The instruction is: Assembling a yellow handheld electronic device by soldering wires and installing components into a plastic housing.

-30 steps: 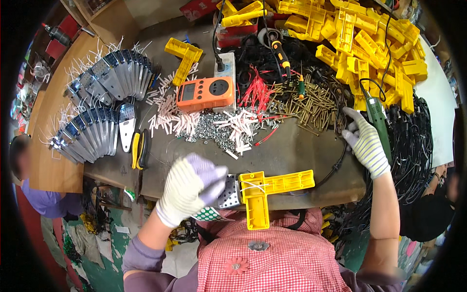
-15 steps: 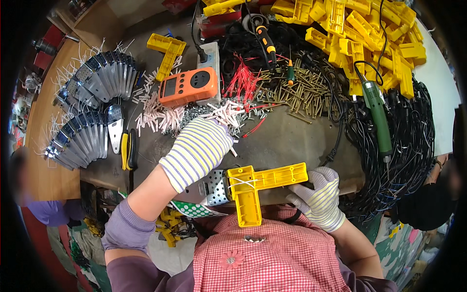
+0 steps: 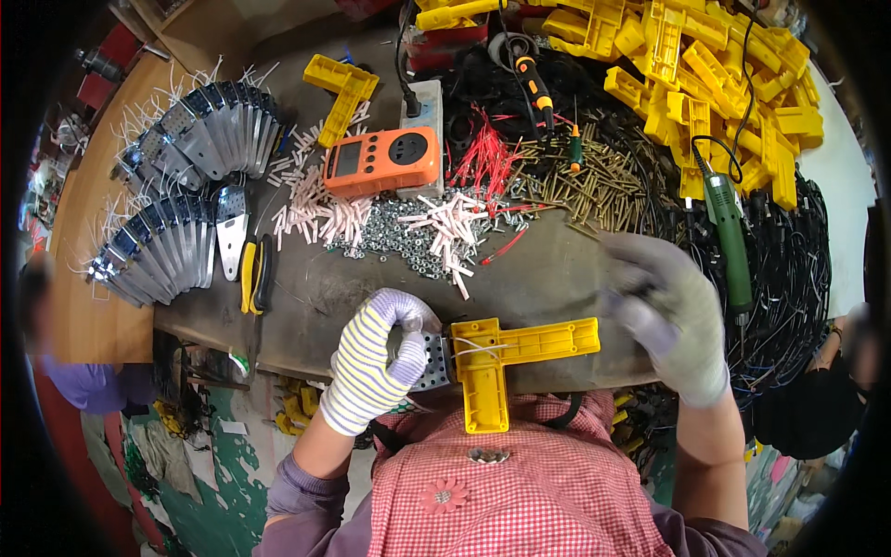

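A yellow plastic T-shaped housing [image 3: 483,376] lies at the table's near edge, its ribbed hollow side up. White wires [image 3: 478,348] cross its middle, and a perforated metal plate [image 3: 434,364] joins its left side. Over that plate is my left hand [image 3: 371,362] in a striped glove, fingers curled together; what they pinch, if anything, is hidden. My right hand [image 3: 682,320], gloved and smeared by motion, is in the air right of the housing. Its thumb and fingers look apart, with nothing visible between them.
Nuts [image 3: 394,232], pale sleeves [image 3: 455,227], red cable ties [image 3: 483,158] and brass screws [image 3: 603,190] lie in piles beyond. An orange meter [image 3: 380,162] stands behind them. Metal blades [image 3: 158,246] and pliers [image 3: 253,274] are left; a green electric screwdriver [image 3: 727,232] and black cables [image 3: 789,269] are right.
My left hand has drawn back from the small-parts pile to the metal plate. My right hand has let go of the housing's arm and moved up and to the right.
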A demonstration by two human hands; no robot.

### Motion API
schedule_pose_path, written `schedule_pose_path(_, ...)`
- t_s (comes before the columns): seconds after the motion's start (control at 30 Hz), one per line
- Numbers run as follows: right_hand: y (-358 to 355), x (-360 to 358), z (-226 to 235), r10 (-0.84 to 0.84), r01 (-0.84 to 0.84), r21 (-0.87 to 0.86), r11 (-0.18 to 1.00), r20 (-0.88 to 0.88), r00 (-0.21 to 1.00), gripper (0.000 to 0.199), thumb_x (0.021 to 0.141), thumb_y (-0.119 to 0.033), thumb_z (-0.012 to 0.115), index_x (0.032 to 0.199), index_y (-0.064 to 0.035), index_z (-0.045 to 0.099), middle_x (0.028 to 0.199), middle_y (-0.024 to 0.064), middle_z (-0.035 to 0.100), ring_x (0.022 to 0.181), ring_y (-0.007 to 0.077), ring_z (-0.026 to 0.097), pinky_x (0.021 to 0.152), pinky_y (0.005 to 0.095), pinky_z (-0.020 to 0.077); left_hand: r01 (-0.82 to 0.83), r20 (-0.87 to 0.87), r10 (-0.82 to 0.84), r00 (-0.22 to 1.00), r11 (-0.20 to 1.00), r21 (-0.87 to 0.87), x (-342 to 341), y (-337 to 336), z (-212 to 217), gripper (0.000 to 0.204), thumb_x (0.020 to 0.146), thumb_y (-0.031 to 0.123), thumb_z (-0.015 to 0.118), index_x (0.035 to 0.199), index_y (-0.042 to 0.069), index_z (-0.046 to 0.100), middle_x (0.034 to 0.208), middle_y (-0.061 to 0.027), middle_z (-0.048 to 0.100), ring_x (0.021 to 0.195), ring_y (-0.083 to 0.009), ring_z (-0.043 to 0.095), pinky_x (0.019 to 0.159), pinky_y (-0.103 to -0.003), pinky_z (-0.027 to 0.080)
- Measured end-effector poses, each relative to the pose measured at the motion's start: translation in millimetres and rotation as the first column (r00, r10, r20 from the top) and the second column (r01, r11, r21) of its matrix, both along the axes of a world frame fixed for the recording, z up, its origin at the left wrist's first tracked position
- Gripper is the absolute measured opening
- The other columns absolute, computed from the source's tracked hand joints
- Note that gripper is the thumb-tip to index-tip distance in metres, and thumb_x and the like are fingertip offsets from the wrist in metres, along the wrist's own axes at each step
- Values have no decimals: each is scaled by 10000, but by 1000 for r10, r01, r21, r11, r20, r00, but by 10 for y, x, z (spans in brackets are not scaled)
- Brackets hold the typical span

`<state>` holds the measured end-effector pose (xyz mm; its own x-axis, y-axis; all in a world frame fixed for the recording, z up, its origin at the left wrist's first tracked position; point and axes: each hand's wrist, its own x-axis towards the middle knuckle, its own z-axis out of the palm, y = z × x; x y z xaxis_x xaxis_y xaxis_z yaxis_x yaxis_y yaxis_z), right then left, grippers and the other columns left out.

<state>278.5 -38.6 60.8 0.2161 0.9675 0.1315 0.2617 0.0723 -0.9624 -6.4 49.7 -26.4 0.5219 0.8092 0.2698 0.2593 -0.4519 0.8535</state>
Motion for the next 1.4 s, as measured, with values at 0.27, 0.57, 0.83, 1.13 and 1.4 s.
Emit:
schedule_pose_path(0.27,464,-309,-377,394,-375,-249,893,26,919,217,908,-62,611,1094,30,677,918,134,702,846,192,677,800,314,533,-40,37,39,999,999,13,60,-33,31,122,817,-43,577,872,48,517,803,-70,560,740,-151,575,715,-292,491)
schedule_pose_path(0.57,186,-407,-337,31,-97,-195,976,-316,948,153,873,-49,717,1011,7,684,912,46,702,838,80,624,758,242,505,-8,372,157,915,928,-372,435,-10,272,169,811,-40,743,964,21,705,957,-83,717,897,-141,677,817,-283,547)
schedule_pose_path(0.83,123,-441,-353,-108,107,-13,994,-103,989,115,831,-51,751,929,-33,695,800,25,698,693,70,613,639,228,489,63,452,119,884,928,-367,523,-44,192,147,816,-45,747,941,18,702,953,-88,713,887,-148,678,813,-292,549)
schedule_pose_path(1.13,147,-459,-363,-147,92,221,971,248,958,116,771,-63,788,846,-82,701,740,45,674,623,167,638,601,273,501,-41,391,131,911,972,-230,538,-56,211,159,788,-35,769,914,44,713,922,-75,718,847,-154,682,780,-288,541)
schedule_pose_path(1.4,144,-446,-337,-27,-40,189,981,341,940,116,726,-75,791,802,-110,712,720,58,642,632,243,628,593,337,502,-45,245,52,968,998,-33,492,7,323,233,736,-84,766,905,45,669,880,-104,701,832,-199,673,761,-317,534)
